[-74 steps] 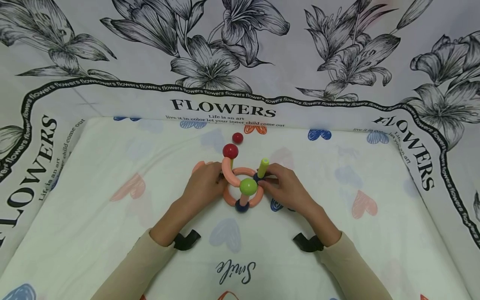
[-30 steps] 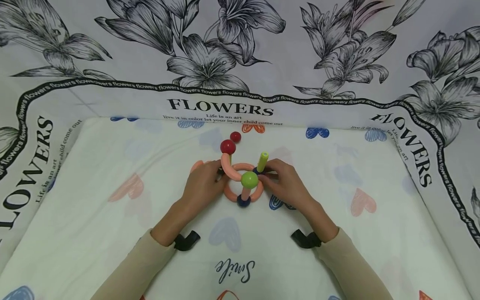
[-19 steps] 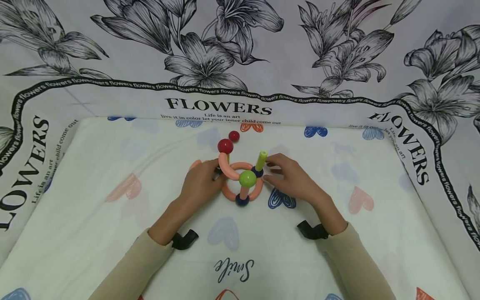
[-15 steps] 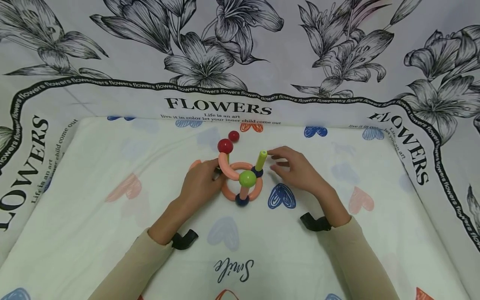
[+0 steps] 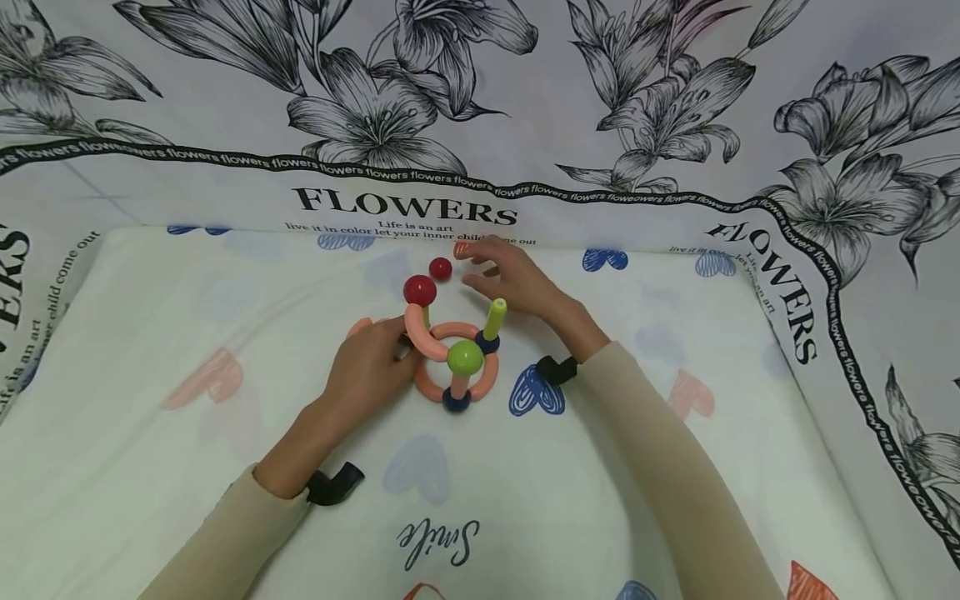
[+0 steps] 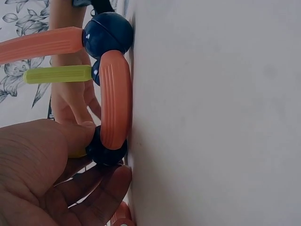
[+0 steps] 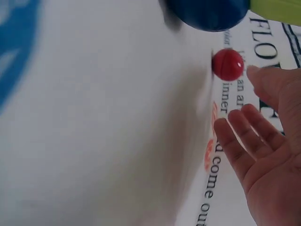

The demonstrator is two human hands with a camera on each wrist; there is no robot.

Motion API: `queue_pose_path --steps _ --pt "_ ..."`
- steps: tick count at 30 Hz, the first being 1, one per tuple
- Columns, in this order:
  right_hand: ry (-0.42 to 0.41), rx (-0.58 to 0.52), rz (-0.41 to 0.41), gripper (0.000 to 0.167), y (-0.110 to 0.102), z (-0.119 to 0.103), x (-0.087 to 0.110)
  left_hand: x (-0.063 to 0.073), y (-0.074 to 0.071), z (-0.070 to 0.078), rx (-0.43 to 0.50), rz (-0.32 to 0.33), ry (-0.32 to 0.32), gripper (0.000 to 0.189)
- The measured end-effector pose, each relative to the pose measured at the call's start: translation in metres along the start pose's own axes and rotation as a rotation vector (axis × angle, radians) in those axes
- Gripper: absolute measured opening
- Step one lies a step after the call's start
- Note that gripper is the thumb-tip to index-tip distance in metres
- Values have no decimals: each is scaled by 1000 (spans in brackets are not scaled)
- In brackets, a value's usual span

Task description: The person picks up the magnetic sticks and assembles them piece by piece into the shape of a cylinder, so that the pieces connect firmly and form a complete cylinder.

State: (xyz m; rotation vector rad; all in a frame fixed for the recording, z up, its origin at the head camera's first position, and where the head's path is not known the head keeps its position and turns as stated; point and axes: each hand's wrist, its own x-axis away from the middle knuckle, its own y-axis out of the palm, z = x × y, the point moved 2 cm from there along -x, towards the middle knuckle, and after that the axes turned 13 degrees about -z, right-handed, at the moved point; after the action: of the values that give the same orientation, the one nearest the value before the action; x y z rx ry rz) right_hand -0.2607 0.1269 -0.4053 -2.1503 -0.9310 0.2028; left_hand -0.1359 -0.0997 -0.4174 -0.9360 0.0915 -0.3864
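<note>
A toy frame of magnetic-looking balls and rods stands on the cloth. Its base is a ring of curved peach rods joined by navy balls. A green ball and a larger red ball sit on top, bridged by a curved peach rod. One lime rod stands up with its top end bare. My left hand pinches a navy ball at the ring's left. Behind the frame, my right hand, fingers spread, is beside a loose red ball, apart from it.
Partly hidden behind my left hand lies another peach piece. A white cloth printed with hearts covers the table, and a flower-printed sheet borders it at the back and sides. Black wrist mounts stick out from both wrists.
My right hand has let go of the navy ball under the lime rod and moved back and left to the loose red ball. My left hand keeps its hold; the view has shifted slightly.
</note>
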Motion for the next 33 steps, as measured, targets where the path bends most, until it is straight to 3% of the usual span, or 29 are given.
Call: queue_pose_path --steps 8,15,19,24,33 --pt "-37 109 -79 44 3 -14 -31 -1 0 2 4 9 13 4" --pt "-22 60 -33 39 9 -15 -36 0 -2 2 2 7 4 5" --pt "16 -36 47 40 11 -7 -22 -1 1 1 8 14 1 6" --pt "73 -143 182 43 6 3 15 -2 7 3 28 1 16 5" --pt "32 -149 353 44 -5 -18 59 0 -3 3 -3 24 27 6"
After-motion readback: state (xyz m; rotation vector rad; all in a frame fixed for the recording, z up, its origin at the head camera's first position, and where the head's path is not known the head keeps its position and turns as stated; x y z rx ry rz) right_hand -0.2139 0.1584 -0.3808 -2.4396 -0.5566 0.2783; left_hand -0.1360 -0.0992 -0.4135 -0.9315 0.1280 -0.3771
